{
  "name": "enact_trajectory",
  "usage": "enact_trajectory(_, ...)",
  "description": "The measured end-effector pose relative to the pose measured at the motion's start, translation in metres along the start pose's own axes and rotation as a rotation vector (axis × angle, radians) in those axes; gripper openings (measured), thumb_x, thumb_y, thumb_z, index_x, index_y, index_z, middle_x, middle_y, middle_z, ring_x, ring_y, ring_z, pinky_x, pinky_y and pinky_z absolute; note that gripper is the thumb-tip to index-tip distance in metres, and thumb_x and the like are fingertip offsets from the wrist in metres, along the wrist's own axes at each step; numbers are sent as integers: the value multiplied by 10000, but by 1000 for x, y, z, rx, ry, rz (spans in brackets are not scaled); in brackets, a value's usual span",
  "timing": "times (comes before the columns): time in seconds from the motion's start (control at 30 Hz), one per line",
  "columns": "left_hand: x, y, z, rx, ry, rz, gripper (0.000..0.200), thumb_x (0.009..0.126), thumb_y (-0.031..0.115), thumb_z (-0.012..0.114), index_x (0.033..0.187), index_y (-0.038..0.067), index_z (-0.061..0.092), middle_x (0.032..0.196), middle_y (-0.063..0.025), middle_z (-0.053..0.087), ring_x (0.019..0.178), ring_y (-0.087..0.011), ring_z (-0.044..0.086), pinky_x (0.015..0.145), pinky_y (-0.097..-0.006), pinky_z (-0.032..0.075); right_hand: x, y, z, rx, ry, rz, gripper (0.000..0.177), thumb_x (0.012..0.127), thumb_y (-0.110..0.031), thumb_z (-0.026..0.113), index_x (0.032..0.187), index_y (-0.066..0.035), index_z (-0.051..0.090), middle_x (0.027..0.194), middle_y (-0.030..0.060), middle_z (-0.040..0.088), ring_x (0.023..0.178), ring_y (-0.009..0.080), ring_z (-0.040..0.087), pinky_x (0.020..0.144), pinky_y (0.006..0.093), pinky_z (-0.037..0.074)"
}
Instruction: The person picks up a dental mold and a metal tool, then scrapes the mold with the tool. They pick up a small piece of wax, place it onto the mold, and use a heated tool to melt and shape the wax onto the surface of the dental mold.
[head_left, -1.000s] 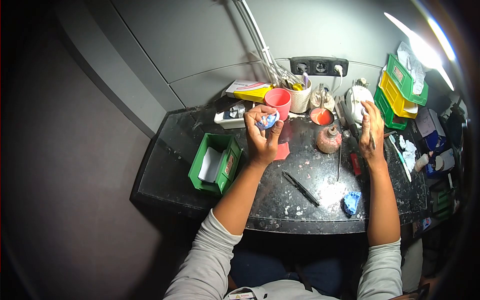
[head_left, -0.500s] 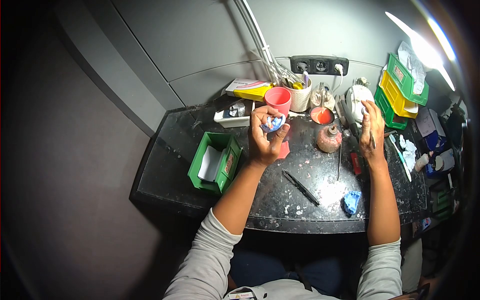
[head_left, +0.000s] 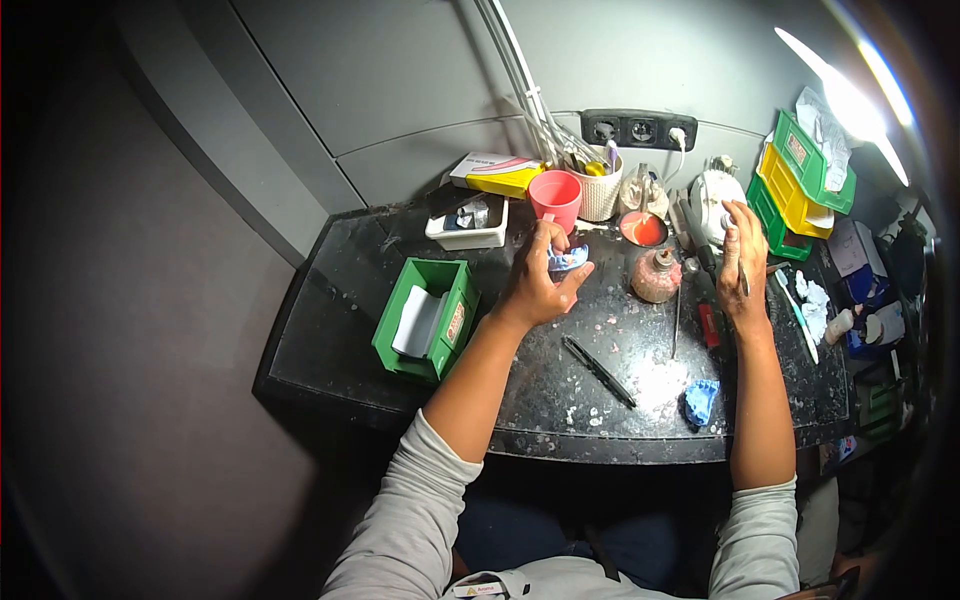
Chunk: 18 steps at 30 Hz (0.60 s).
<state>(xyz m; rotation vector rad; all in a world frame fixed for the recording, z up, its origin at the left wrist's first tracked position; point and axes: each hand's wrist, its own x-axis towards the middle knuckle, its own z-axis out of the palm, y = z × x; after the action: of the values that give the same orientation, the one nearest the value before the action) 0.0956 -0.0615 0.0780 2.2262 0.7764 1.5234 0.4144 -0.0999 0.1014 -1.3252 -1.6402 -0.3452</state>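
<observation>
My left hand (head_left: 541, 284) is closed around a blue dental cast (head_left: 568, 260), tilted over the bench just in front of a pink mug (head_left: 556, 197). My right hand (head_left: 742, 262) is raised beside a white rounded device (head_left: 713, 198), fingers bent upward. A thin dark tool (head_left: 744, 282) shows along its palm; its far end is hidden. A second blue dental cast (head_left: 701, 402) lies near the bench's front edge. A black pen (head_left: 599, 371) rests between the two forearms.
A green bin (head_left: 453, 345) with white paper stands left. A glass burner (head_left: 657, 276), a pan of red wax (head_left: 643, 230) and a thin metal instrument (head_left: 677, 325) lie centrally. On the right are a toothbrush (head_left: 799, 318) and stacked bins (head_left: 797, 190). A lamp (head_left: 845, 90) shines above.
My left hand has shifted slightly right and down, turning the cast so it shows more edge-on. The pink sheet beside that hand no longer shows. My right hand stays nearly still.
</observation>
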Motion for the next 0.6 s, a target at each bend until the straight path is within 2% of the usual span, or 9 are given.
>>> enact_trajectory(0.6, 0, 4, 0, -52, -17, -45, 448, 782, 110, 808, 1008, 63, 425, 906, -101, 509, 828, -202, 512, 796, -355, 462, 0, 2, 1, 21, -10, 11, 396, 1085, -231, 362, 1346, -18, 571, 1365, 229, 551, 1297, 385, 513, 1111, 469, 332)
